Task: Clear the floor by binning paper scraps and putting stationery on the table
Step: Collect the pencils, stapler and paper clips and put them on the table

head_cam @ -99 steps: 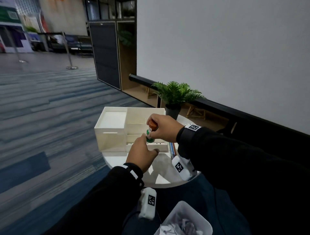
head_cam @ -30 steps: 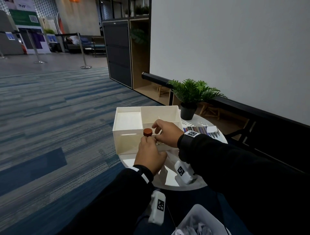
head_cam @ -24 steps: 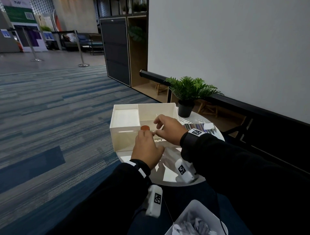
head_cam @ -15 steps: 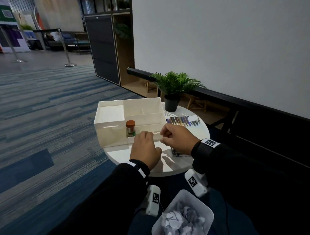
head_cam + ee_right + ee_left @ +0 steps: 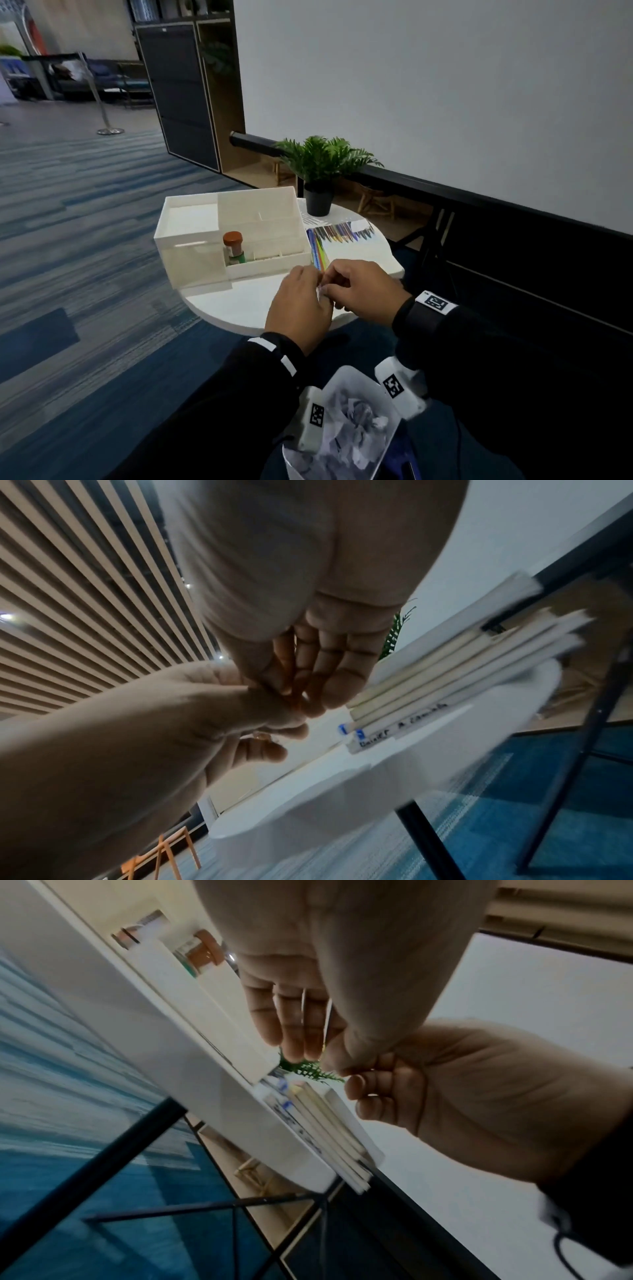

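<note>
Both hands meet above the front edge of the round white table. My left hand and right hand pinch one small pale piece between their fingertips; I cannot tell what it is. In the left wrist view thin pale edges lie against the left fingers, and the right hand pinches beside the left thumb. A glue bottle with an orange cap stands upright in the white organizer. A white bin holding crumpled paper sits on the floor below my arms.
A set of coloured pencils lies on the table to the right of the organizer. A potted plant stands at the table's far edge. Blue striped carpet spreads to the left, and a dark rail runs along the wall on the right.
The glue bottle went from my hands into the organizer and stands there alone. Both hands drew back to the table's front edge, where they now pinch a small pale piece.
</note>
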